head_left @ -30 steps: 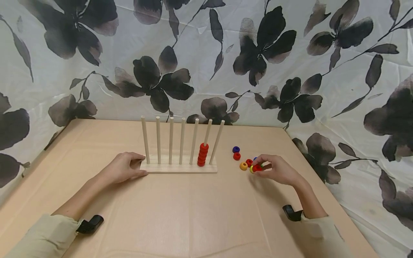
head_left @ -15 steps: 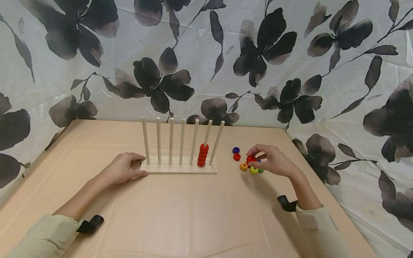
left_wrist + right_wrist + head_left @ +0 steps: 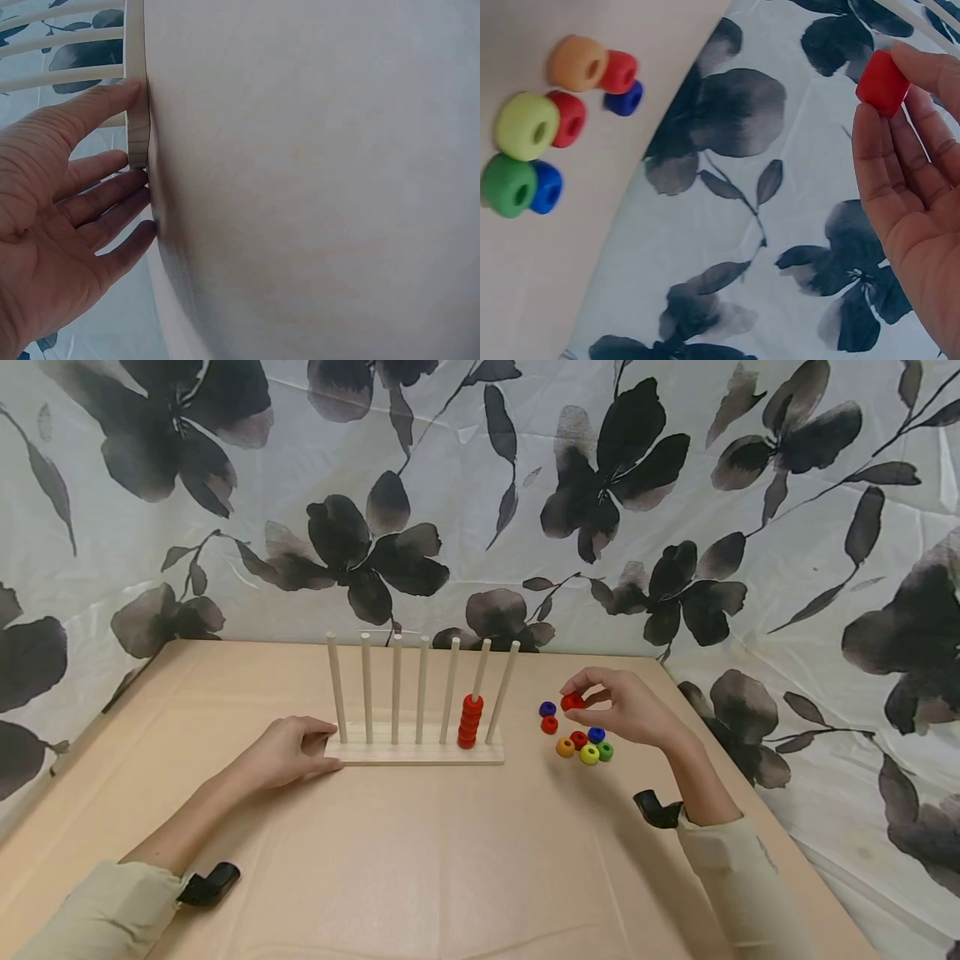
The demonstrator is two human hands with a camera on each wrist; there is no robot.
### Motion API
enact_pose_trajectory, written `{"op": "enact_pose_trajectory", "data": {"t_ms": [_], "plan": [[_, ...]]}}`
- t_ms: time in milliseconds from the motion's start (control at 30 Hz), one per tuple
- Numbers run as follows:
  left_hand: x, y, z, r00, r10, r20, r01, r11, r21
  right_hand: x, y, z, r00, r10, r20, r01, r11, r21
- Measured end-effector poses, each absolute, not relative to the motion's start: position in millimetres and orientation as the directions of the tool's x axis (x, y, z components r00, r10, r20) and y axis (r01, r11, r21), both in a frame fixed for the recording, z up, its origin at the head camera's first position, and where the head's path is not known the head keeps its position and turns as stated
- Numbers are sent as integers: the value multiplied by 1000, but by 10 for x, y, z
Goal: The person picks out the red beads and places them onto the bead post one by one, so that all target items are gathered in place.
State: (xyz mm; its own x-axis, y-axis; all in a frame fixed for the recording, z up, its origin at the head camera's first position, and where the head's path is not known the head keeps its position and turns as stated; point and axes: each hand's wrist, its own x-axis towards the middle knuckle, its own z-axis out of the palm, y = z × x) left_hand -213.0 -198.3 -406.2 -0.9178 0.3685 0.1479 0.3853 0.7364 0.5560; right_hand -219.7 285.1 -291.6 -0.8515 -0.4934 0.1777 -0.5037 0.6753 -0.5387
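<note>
A wooden peg stand (image 3: 416, 755) with several upright pegs stands toward the back of the table. Several red beads (image 3: 470, 722) are stacked on its second peg from the right. My left hand (image 3: 287, 749) holds the base's left end between thumb and fingers; in the left wrist view the thumb lies against the wooden base (image 3: 136, 112). Raised off the table to the right, my right hand (image 3: 630, 706) pinches a red bead (image 3: 573, 702) between thumb and fingertips. The right wrist view shows that red bead (image 3: 883, 84) close up, its hole out of sight.
Loose beads lie right of the stand: blue (image 3: 547, 709), red (image 3: 549, 725), orange (image 3: 565, 747), another red (image 3: 578, 740), blue (image 3: 596, 735), yellow (image 3: 589, 754) and green (image 3: 605, 751). A flower-patterned cloth (image 3: 495, 485) hangs behind the table (image 3: 420, 860).
My right hand has lifted the red bead off the cluster and carried it up, away from me and slightly left. The left hand and the stand have stayed put.
</note>
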Motion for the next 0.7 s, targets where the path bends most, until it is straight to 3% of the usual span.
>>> {"op": "enact_pose_trajectory", "data": {"t_ms": [300, 700], "plan": [[-2121, -1967, -4054, -920, 364, 143, 379, 738, 558, -2231, 2700, -2626, -868, -433, 241, -492, 691, -530], [-2116, -1967, -4058, -922, 362, 136, 374, 745, 552, -2253, 2354, -2374, -802, -461, 380, -597, 585, -550]]}}
